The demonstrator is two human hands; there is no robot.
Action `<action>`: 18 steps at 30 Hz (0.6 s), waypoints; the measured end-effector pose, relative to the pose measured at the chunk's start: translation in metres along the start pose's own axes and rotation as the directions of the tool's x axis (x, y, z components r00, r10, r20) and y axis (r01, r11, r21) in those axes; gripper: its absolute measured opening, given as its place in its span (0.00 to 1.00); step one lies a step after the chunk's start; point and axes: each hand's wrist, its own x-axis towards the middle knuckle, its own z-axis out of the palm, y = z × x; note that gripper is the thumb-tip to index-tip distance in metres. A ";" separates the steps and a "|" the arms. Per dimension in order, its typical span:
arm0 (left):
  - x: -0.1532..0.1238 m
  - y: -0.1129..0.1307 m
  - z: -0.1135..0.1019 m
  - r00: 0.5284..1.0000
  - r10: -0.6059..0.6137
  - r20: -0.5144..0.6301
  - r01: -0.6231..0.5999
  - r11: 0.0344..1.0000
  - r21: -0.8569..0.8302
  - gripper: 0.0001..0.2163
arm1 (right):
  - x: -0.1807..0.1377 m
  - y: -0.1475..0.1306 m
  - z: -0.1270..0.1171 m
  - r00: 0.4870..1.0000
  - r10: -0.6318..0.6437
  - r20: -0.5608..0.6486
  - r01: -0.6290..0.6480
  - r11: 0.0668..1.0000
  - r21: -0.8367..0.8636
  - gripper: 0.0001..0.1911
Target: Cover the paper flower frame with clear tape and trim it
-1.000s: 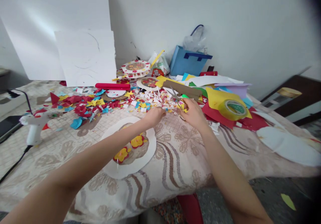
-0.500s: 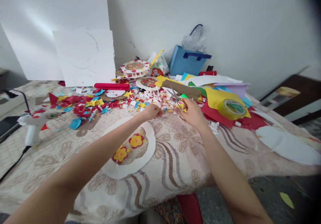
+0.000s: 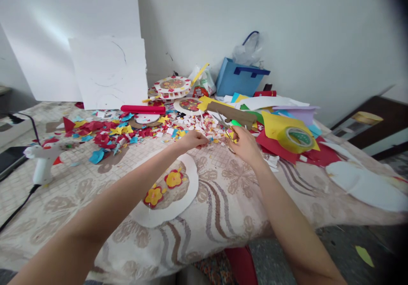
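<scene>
My right hand point(image 3: 246, 145) holds a pair of metal scissors point(image 3: 225, 125), their blades apart and aimed up and to the left. A bright green thing point(image 3: 236, 123) shows just behind its fingers; I cannot make out its kind. To the left, my left hand point(image 3: 193, 140) is closed in a pinch at the near edge of the scattered paper scraps point(image 3: 204, 125). Whatever its fingertips hold is too small to name. Under my left forearm lies a white paper ring point(image 3: 190, 183) with yellow and red paper flowers point(image 3: 174, 178) inside it, partly covered by the arm.
A white glue gun point(image 3: 43, 161) with a cord rests at left. Coloured paper stars and scraps point(image 3: 105, 136) spread along the back. At right are yellow tape point(image 3: 295, 139), red and yellow sheets and a white disc point(image 3: 363, 187). Behind stand a decorated round lantern point(image 3: 172, 87) and a blue bag point(image 3: 237, 81).
My left hand has turned slightly, with its fingertips a little further right. The right hand and the scissors stay almost in place. The whole view has shifted very slightly.
</scene>
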 end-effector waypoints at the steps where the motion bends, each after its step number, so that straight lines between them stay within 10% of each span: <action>1: 0.000 0.000 0.001 1.000 0.002 -0.001 -0.002 1.000 -0.007 0.07 | 0.000 0.000 0.000 1.000 0.002 0.005 -0.002 1.000 -0.005 0.19; 18: 0.004 0.002 0.003 0.990 -0.077 -0.114 0.066 0.993 -0.096 0.18 | 0.000 -0.002 -0.001 1.000 -0.015 -0.007 0.014 1.000 -0.026 0.19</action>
